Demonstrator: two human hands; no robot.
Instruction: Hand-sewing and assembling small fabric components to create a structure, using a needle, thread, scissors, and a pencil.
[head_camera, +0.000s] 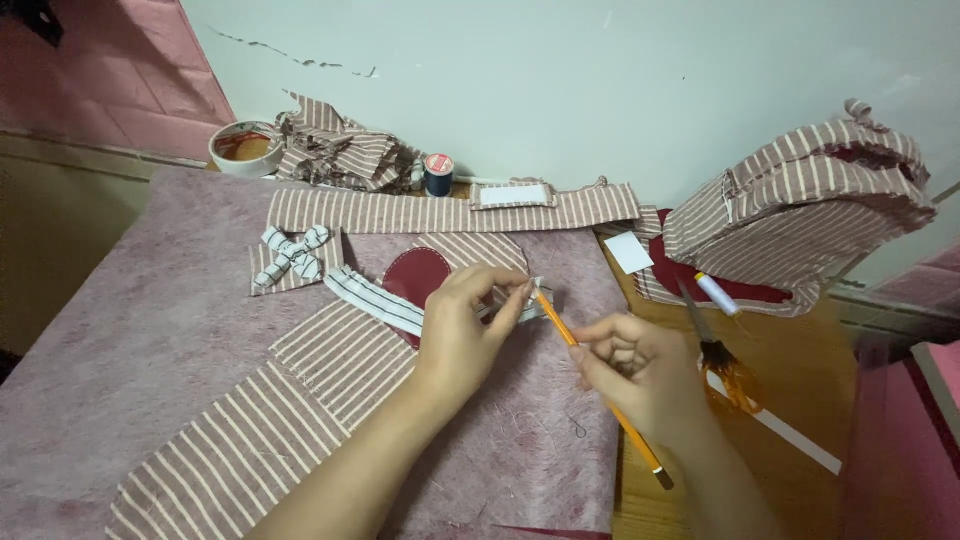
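Pinching w/ left hand (462, 325): white strip end (527, 293). Right hand (640, 368) grips orange pencil (600, 395), tip at strip. Scissors (722, 362) at 3 o'clock on bench (800, 390). Marking just begun; striped pieces (330, 360) unsewn.

Pencil (600, 395): glossy orange painted wood, metal ferrule.
Striped strip (400, 308): soft woven cloth.
Mat (150, 330): fuzzy matt felt.
Desk (800, 390): smooth varnished wood.

A white, dark-striped fabric strip (400, 303) lies slantwise over the maroon-and-white striped cloth, one end pinched up; an orange pencil (600, 395) slants, tip touching that end
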